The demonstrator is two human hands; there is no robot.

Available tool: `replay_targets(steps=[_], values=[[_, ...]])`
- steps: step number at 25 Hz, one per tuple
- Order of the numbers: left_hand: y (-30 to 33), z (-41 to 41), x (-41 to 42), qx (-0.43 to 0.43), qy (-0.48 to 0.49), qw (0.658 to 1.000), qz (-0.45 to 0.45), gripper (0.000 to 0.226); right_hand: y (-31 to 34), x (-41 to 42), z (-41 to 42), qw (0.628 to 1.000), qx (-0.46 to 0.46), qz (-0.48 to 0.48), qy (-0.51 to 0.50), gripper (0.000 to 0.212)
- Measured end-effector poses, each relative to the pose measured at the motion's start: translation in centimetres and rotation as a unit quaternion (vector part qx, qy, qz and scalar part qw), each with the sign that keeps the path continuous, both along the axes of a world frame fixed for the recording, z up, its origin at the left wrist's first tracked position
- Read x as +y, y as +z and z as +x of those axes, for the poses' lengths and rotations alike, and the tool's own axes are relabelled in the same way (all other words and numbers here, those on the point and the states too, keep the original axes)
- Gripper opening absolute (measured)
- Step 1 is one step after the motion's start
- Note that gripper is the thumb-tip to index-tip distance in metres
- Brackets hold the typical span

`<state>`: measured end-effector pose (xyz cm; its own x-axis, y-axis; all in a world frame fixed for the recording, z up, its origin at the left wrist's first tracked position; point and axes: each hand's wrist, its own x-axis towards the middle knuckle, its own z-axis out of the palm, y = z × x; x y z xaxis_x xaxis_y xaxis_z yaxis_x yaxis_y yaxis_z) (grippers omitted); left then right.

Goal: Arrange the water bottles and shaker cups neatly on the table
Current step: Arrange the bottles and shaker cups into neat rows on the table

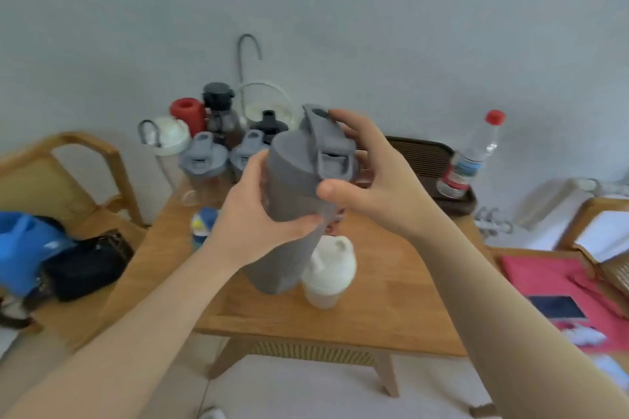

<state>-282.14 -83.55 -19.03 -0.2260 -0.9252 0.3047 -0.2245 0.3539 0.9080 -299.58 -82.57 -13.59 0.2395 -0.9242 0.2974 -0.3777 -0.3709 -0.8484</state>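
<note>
Left hand fingers (pixel 308 222): wrapped round the body of the tall matte grey plastic shaker cup (pixel 289 214), thumb in front; left hand (pixel 258 211) grips it below the lid.
Right hand fingers (pixel 343 119): curled over the grey flip-cap lid (pixel 326 146), thumb (pixel 332 189) pressed at the lid's lower edge; right hand (pixel 371 177) closed on the lid.
Grey shaker cup: held tilted above the wooden tabletop (pixel 391 282), lifted clear of it, near its middle.
White shaker cup with white lid (pixel 328 274): upright on the tabletop, just beside and partly behind the grey cup's base.
Small blue-capped bottle (pixel 203 226): on the tabletop at left, blurred.
Back row: two clear shaker cups with grey lids (pixel 203 156), a white-lidded bottle with loop handle (pixel 168 136), a red cylindrical cup (pixel 188 114), a dark bottle with black cap (pixel 221 109), a black-lidded shaker (pixel 270 122), grouped close together by the wall.
Dark brown slatted tray (pixel 425 153): at the tabletop's far right.
Clear plastic bottle with red cap (pixel 476 153): standing on the tray.
Wooden chair (pixel 85 160): at left, carrying a blue bag (pixel 23 245) and a black bag (pixel 85 269).
</note>
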Motion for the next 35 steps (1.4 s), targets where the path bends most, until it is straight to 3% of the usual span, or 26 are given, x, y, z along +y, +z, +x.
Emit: replay_targets(steps=[4,7,9,11,13,15,19,23,27,30,32,35], values=[[0.2,9.9,-0.1,0.063,0.101,0.992,0.035,0.070,-1.0,-3.6,6.6,0.998,-0.017,0.000,0.061,0.059],[-1.8,16.6,-1.9,0.082,0.141,0.984,0.069,0.074,-3.8,-7.2,11.3,0.996,0.067,0.044,0.033,0.041],[-4.0,19.8,-3.7,0.089,0.144,0.980,0.103,0.075,-6.2,-9.2,13.8,0.982,0.173,0.074,0.021,0.037],[-6.5,22.1,-6.0,0.066,0.123,0.981,0.133,0.073,-8.5,-10.6,16.0,0.950,0.300,0.076,0.035,0.043],[-8.9,23.6,-8.2,0.015,0.082,0.982,0.168,0.079,-11.0,-11.2,17.7,0.883,0.467,0.027,0.045,0.056],[-10.8,24.6,-10.2,-0.016,0.050,0.980,0.192,0.087,-12.9,-11.1,19.3,0.820,0.571,0.001,0.038,0.068],[-12.5,25.4,-13.2,-0.014,0.020,0.977,0.211,0.090,-14.7,-11.5,21.9,0.801,0.590,0.101,-0.005,0.083],[-13.5,25.7,-15.6,-0.031,-0.055,0.972,0.226,0.093,-15.0,-12.2,23.1,0.784,0.608,0.120,-0.028,0.066],[-13.1,26.5,-16.4,-0.127,-0.108,0.970,0.177,0.100,-15.0,-12.5,23.4,0.774,0.621,0.116,-0.032,0.064],[-12.5,27.3,-15.8,-0.213,-0.043,0.976,-0.008,0.111,-15.2,-12.7,23.3,0.781,0.614,0.108,-0.039,0.065],[-12.3,27.0,-15.8,-0.288,-0.007,0.945,-0.154,0.103,-15.3,-12.7,23.1,0.787,0.607,0.104,-0.037,0.066],[-12.0,25.7,-15.8,-0.336,-0.014,0.913,-0.232,0.087,-15.1,-12.3,23.3,0.791,0.605,0.092,-0.006,0.062]])
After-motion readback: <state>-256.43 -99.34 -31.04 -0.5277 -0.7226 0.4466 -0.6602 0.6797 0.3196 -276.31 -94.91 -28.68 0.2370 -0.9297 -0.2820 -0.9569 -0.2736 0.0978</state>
